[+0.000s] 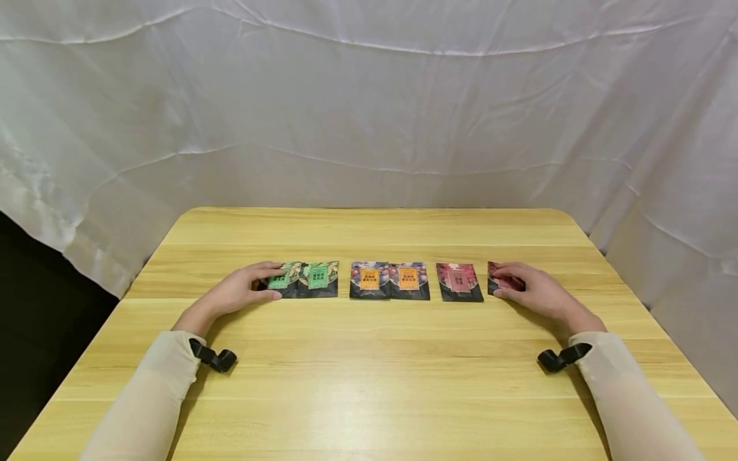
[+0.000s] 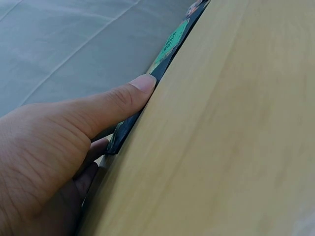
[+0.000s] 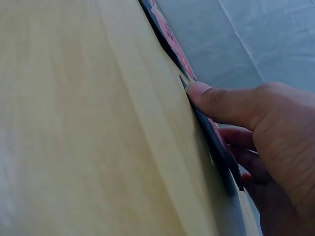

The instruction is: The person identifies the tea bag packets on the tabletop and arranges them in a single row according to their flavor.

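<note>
Two green-labelled sachets lie side by side at the left of a row. My left hand (image 1: 239, 289) grips the outer green sachet (image 1: 278, 280), thumb at its near edge and fingers toward its far edge. The inner green sachet (image 1: 319, 280) touches or overlaps it. At the row's right end my right hand (image 1: 533, 291) holds the outer red sachet (image 3: 214, 140) between thumb and fingers, covering most of it in the head view. Its edge stands slightly off the table in the right wrist view. The other red sachet (image 1: 460, 282) lies flat, a small gap away.
Between the green and red pairs lie two orange-labelled sachets, a left one (image 1: 369, 280) and a right one (image 1: 409, 280), edges meeting. All rest on a wooden table (image 1: 369, 365). A pale curtain (image 1: 369, 115) hangs behind it. Each sleeve carries a black wrist camera (image 1: 221, 360).
</note>
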Demonstrator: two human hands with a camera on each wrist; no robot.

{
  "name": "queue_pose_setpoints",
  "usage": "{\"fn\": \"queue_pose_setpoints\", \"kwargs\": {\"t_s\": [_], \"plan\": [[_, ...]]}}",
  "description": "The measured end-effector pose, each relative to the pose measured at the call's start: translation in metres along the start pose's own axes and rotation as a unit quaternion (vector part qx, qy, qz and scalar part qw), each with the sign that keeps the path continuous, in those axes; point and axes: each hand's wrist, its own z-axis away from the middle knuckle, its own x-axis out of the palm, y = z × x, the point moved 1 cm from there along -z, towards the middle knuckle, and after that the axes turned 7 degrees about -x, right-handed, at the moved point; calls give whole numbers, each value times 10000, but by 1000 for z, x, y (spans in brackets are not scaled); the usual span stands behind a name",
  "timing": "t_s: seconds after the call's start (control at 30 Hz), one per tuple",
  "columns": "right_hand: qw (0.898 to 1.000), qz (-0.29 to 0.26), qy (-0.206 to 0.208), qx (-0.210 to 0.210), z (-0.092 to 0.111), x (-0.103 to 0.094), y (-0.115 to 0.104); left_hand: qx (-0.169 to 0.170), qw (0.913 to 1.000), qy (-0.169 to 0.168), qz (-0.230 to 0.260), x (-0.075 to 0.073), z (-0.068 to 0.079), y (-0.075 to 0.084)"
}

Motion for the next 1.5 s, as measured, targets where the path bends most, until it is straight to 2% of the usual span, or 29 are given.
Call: {"fn": "queue_pose_setpoints", "kwargs": {"t_s": [0.23, 0.63, 1.1, 1.5], "plan": [[9998, -79, -175, 14, -1, 1, -2, 23, 10000, 12, -11, 0, 0, 0], [9987, -134, -257, -419, -4, 3, -9, 73, 9999, 29, -69, 0, -1, 0], [9992, -97, -217, -330, -4, 7, -14, -75, 10000, -4, -29, 2, -1, -3], [9993, -59, -193, -322, -4, 9, -14, -10, 10000, 7, -46, 1, -1, -1]]}}
